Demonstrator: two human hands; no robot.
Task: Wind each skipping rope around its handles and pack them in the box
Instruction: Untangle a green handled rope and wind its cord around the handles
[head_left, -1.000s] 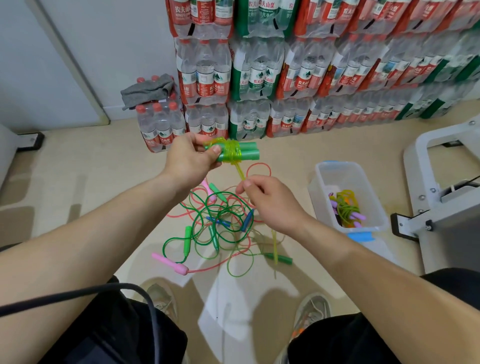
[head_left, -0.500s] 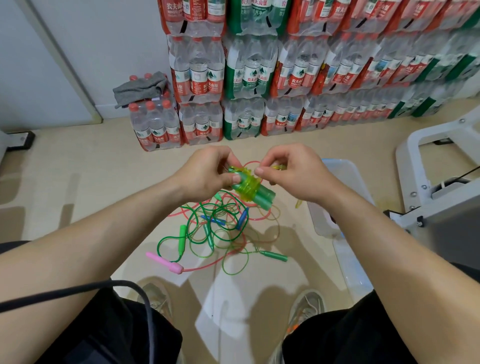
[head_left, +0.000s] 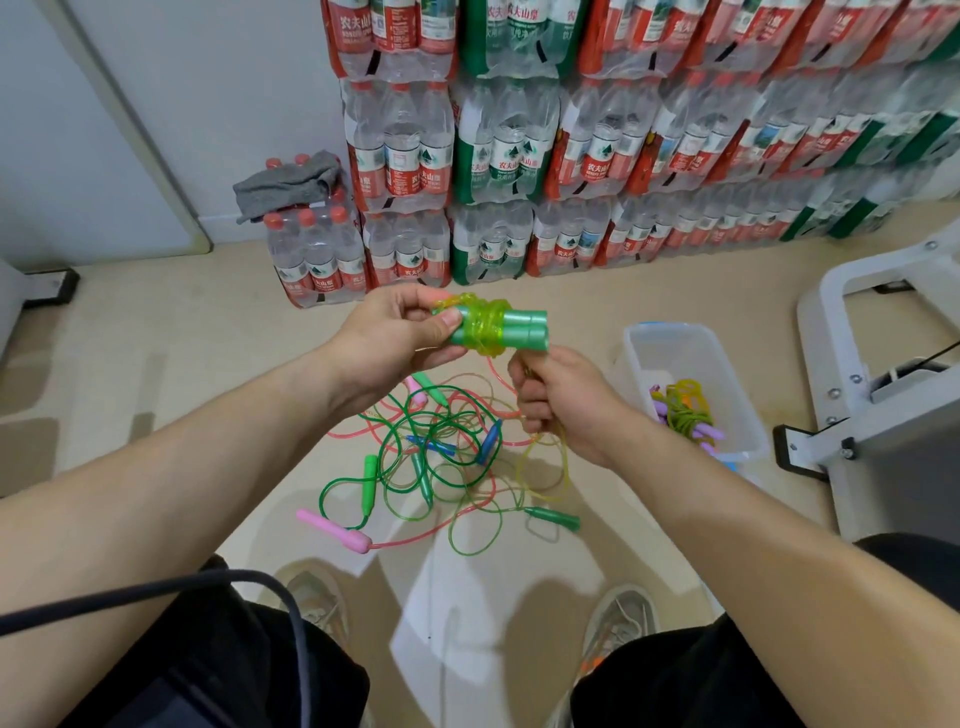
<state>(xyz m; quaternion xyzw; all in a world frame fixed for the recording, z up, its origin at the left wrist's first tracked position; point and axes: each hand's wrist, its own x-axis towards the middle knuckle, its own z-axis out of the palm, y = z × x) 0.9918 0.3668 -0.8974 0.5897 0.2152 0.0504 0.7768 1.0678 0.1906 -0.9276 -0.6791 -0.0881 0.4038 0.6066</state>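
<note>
— What do your hands hold?
— Your left hand (head_left: 400, 338) pinches the two green handles (head_left: 522, 330) in the air above the floor pile. The yellow-green rope (head_left: 483, 325) is coiled around them. Your right hand (head_left: 563, 402) curls on its loose part just below.
— Any writing?
— The bottle packs (head_left: 511, 166) read 农夫山泉.

Wound rope (head_left: 488, 330): yellow-green cord round paired green handles.
Loose ropes (head_left: 441, 457): tangled on floor (head_left: 208, 374).
Box (head_left: 631, 364): clear, one bundle (head_left: 685, 410) inside.
</note>
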